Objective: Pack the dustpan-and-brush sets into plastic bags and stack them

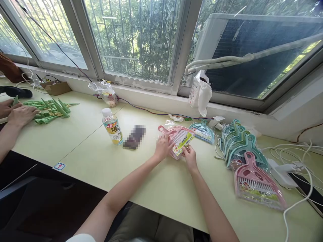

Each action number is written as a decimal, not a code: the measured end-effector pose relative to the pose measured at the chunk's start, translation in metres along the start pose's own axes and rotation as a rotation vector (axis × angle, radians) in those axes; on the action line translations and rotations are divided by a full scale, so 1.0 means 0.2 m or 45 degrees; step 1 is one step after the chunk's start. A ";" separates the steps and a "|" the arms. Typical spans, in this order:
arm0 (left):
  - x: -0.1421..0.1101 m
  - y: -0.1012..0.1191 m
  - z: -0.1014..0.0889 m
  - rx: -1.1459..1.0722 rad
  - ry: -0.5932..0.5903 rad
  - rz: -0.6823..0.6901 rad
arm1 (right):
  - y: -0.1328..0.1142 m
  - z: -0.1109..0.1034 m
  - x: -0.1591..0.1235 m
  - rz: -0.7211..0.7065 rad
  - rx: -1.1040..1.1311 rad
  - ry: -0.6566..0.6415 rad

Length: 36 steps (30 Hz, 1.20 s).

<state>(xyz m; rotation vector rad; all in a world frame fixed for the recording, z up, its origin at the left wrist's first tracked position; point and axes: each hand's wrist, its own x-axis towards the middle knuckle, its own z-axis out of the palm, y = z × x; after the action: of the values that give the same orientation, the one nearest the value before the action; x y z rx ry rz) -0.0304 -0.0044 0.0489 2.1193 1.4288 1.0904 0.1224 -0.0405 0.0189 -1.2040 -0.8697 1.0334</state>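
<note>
A pink dustpan and brush set (176, 135) in clear plastic wrap lies tilted on the table in front of me. Its printed label card (183, 143) faces up over the bristles. My left hand (163, 147) rests on the set's left side, fingers closed over the wrap. At the lower right corner, my right hand (189, 157) pinches the package edge between thumb and fingers. Just behind it lies a wrapped teal dustpan set (202, 131). To the right, several teal sets (248, 149) lean in an overlapping row, with another pink set (257, 179) at the front.
A drink bottle (112, 126) stands left of my hands, beside a blurred-out dark object (134, 137). At far left, a co-worker's hands (21, 112) touch a pile of green pieces (54, 109). White cables (302, 158), a power strip (282, 173) and a phone (310, 190) lie at right.
</note>
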 end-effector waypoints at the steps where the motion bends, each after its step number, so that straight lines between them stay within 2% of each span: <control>1: 0.01 -0.02 0.01 0.003 -0.067 0.011 | 0.00 0.01 0.00 0.005 -0.007 -0.025; 3: 0.01 -0.04 0.03 -0.014 -0.120 0.026 | 0.01 0.01 -0.01 0.012 -0.031 -0.054; 6: 0.00 -0.05 0.05 -0.017 -0.116 0.076 | 0.02 0.02 0.00 0.012 -0.075 -0.061; 14: -0.03 0.02 0.07 0.047 -0.264 0.176 | 0.07 0.01 0.03 0.006 -0.133 -0.024; 21: -0.05 0.05 0.04 0.192 -0.410 0.087 | 0.07 0.00 0.03 -0.029 -0.130 0.024; 25: -0.08 0.06 0.07 0.089 -0.348 0.086 | 0.07 0.00 0.03 -0.042 -0.117 0.069; 28: -0.09 0.06 0.09 0.085 -0.359 0.171 | 0.07 0.00 0.03 -0.040 -0.117 0.100; 31: -0.10 0.06 0.09 0.132 -0.404 0.342 | 0.05 0.00 0.02 -0.035 -0.079 0.131; 34: -0.11 0.07 0.08 0.115 -0.303 0.433 | 0.02 0.00 0.01 -0.039 -0.015 0.153; 36: -0.11 0.07 0.07 0.032 -0.041 0.344 | 0.00 0.01 0.00 -0.057 0.045 0.167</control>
<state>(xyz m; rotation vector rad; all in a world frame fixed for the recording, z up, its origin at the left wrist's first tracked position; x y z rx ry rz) -0.0152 -0.0287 0.0398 2.3881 1.1711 1.1308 0.1215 -0.0400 0.0201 -1.2034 -0.7693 0.9196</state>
